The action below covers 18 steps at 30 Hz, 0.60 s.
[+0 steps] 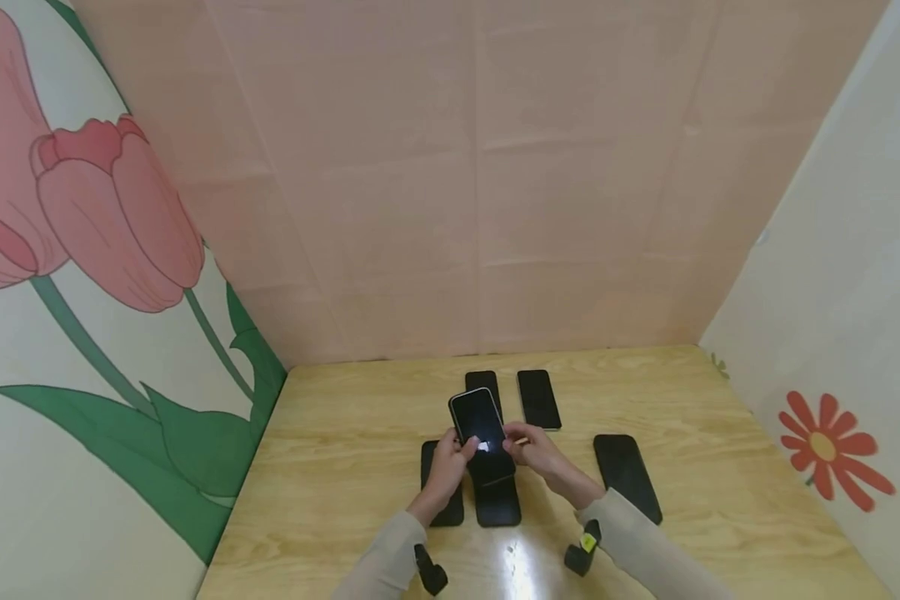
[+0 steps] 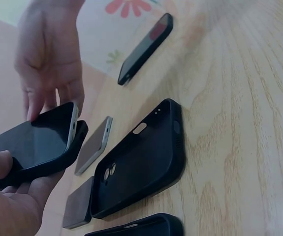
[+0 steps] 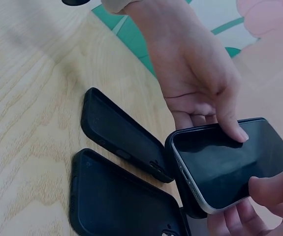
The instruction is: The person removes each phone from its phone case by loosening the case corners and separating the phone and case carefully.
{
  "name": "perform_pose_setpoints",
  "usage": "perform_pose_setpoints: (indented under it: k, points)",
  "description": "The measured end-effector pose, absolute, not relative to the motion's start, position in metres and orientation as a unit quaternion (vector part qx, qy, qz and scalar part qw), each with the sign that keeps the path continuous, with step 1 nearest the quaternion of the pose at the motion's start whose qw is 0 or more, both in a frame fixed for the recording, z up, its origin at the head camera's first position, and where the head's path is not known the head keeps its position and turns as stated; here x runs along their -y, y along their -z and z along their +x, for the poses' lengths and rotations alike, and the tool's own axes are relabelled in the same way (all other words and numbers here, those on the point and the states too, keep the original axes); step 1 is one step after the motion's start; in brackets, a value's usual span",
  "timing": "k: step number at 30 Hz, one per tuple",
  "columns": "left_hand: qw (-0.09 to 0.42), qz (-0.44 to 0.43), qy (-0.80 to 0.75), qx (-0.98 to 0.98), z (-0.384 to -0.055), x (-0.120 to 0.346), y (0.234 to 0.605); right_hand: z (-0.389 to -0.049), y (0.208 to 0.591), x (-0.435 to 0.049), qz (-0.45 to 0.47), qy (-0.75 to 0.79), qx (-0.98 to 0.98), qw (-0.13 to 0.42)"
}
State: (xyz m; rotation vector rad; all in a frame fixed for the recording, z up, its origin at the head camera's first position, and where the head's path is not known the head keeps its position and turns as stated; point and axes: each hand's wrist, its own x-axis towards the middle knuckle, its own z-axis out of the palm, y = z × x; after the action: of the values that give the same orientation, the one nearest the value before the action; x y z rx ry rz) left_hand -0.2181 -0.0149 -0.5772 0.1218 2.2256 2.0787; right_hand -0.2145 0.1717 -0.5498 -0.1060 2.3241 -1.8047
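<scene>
A smartphone (image 1: pixel 471 414) with a dark, glossy screen is held above the table, tilted, with a black phone case (image 2: pixel 75 153) under it. At its lower end the silver rim stands out of the case, leaving a gap. My left hand (image 1: pixel 446 468) grips phone and case from the left, thumb on the screen, fingers beneath. On the opposite long edge, my right hand (image 1: pixel 543 457) pinches, thumb at the screen's side and fingers underneath. Below lie two hollow black phone cases, one in the middle (image 1: pixel 498 507) and one on the left (image 1: pixel 450 510), with camera cutouts.
Two bare phones lie at the back, the right one (image 1: pixel 540 400) apart, the left one (image 1: pixel 482 382) partly hidden behind the held phone. A phone in a black case (image 1: pixel 627 477) rests at the right, near my right forearm. Walls enclose the wooden table (image 1: pixel 330 467) behind and at both sides.
</scene>
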Motion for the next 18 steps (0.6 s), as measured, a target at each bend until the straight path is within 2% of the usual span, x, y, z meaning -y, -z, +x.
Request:
perform_pose_setpoints:
  k: [10,18]
  points:
    - [0.081,0.031,-0.69,-0.718,-0.2179,0.0203,0.5754,-0.2126,0.5538,-0.1704,-0.035,0.616,-0.78,0.103]
    - [0.078,0.037,-0.704,-0.705,-0.2181,0.0174,0.5713,-0.2174,0.5524,-0.1699,-0.016,0.599,-0.796,0.082]
